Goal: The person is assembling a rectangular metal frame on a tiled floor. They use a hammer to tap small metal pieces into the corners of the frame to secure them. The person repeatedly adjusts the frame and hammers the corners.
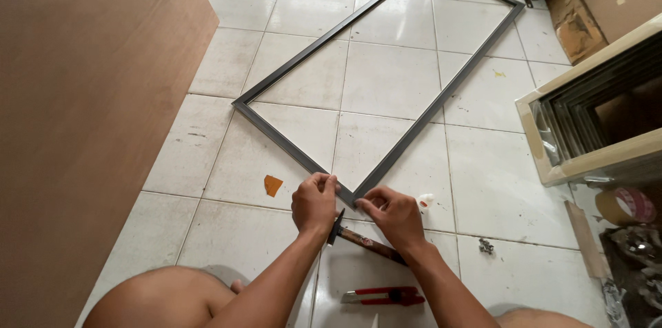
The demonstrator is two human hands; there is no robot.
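— Where does the frame lie?

— The dark rectangular metal frame (378, 78) lies flat on the white tiled floor (483, 183), set diagonally, its near corner right under the hands. The left hand (314, 202) is closed over the corner from one side; the right hand (394, 215) pinches the other rail with its fingertips.

— Any room around it?

— Bare tiles open to the right of the frame. On the left a brown plywood board (83, 128) stands close to its left corner. A stack of framed panels (593, 128) sits well apart on the right.

— What is hard to see?

— A hammer (365, 240) lies partly under the wrists, so its head is mostly hidden. A red utility knife (383, 295) lies nearer the person. The small white thing (426, 199) beside the right hand is perhaps a cap.
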